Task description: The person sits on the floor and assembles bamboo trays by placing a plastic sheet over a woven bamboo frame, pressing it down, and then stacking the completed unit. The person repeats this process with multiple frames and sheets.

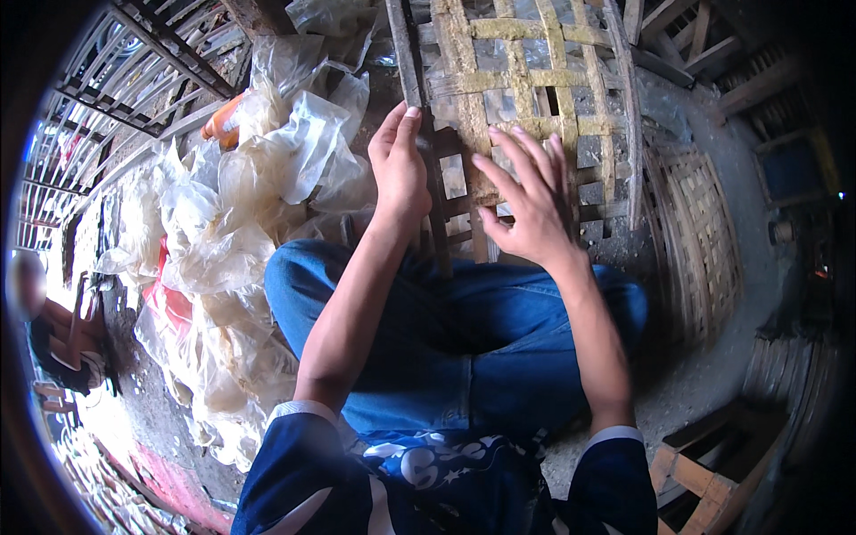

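Note:
In front of my crossed legs lies a woven bamboo panel (513, 82) of flat crossing strips, framed by dark wooden side bars. My left hand (400, 165) is wrapped round the left side bar (407, 55), thumb and fingers closed near its middle. Over the lower part of the weave is my right hand (533, 192), its fingers spread and nothing held in it. Whether those fingertips touch the strips I cannot tell. The near end of the panel reaches my blue trousers (401, 374) and is partly hidden by my hands.
A big heap of crumpled clear plastic bags (241, 196) lies to my left, with an orange piece (225, 123) among them. Another woven panel (700, 236) leans at the right. A wooden frame (704, 486) stands at lower right. Another person (67, 334) sits at far left.

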A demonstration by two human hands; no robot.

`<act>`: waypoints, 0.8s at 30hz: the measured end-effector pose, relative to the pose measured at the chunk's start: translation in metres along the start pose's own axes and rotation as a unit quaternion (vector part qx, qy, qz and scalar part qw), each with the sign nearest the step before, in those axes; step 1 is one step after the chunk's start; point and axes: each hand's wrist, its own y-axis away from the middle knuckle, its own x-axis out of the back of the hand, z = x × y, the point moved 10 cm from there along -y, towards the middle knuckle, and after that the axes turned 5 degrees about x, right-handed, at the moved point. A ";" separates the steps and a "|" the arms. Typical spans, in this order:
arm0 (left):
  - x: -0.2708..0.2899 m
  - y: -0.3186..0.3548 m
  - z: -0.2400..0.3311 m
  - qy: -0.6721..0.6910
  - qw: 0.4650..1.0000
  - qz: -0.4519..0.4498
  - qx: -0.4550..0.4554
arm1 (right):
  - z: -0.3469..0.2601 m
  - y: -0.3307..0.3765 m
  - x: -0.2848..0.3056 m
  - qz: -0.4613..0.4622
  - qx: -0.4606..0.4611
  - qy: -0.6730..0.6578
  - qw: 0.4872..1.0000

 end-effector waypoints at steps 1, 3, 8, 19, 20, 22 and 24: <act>-0.005 0.003 0.003 -0.007 1.000 -0.019 -0.007 | -0.002 -0.001 -0.002 -0.011 -0.001 -0.010 1.000; -0.011 0.009 0.002 -0.017 0.999 -0.034 -0.005 | -0.002 -0.001 -0.004 -0.027 -0.005 -0.026 0.999; -0.016 0.012 -0.023 -0.019 0.998 -0.042 0.043 | 0.003 0.003 -0.003 -0.024 0.005 -0.070 0.997; -0.034 0.029 -0.019 -0.023 0.995 -0.079 0.053 | -0.001 0.004 -0.010 0.001 0.035 -0.061 0.998; -0.035 0.030 -0.018 -0.030 0.995 -0.078 0.054 | -0.001 0.004 -0.010 0.002 0.036 -0.057 0.998; -0.035 0.030 -0.019 -0.033 0.995 -0.080 0.055 | -0.001 0.004 -0.009 0.006 0.040 -0.051 0.998; -0.035 0.029 -0.022 -0.024 0.995 -0.084 0.055 | -0.005 0.006 -0.009 0.000 0.057 -0.030 0.998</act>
